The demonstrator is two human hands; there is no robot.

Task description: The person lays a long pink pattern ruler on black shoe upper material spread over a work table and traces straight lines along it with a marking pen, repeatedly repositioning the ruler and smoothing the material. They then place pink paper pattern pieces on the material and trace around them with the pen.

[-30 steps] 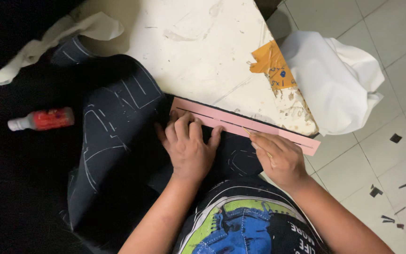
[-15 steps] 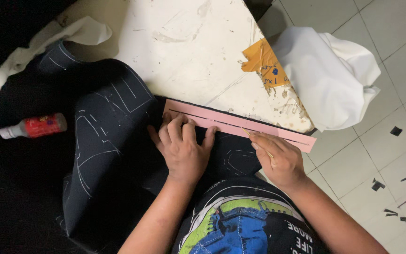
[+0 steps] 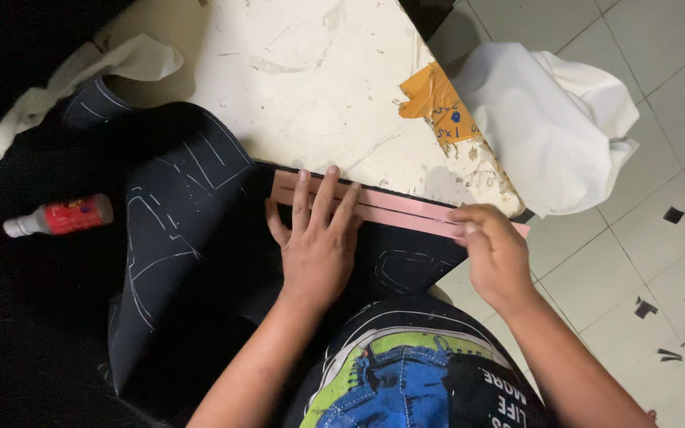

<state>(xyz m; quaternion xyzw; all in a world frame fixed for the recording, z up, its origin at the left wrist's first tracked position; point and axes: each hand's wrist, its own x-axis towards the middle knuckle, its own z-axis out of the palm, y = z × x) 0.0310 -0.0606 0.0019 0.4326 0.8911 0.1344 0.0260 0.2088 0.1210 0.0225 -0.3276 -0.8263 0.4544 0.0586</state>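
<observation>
A long pink ruler (image 3: 406, 209) lies across black fabric (image 3: 192, 238) marked with white chalk lines, at the near edge of a worn white table (image 3: 303, 87). My left hand (image 3: 319, 238) presses flat on the ruler's left part, fingers spread. At the ruler's right end my right hand (image 3: 493, 250) has its fingers curled and pinched; whatever it holds is hidden.
A small red and white bottle (image 3: 61, 216) lies on dark cloth at the left. A strip of white cloth (image 3: 81, 79) sits at the upper left. White fabric (image 3: 556, 119) hangs off the table's right corner beside orange tape (image 3: 436, 101). Dark scraps dot the tiled floor (image 3: 660, 238).
My left hand has shifted up onto the ruler with fingers stretched over it. My right hand has curled tighter at the ruler's right end.
</observation>
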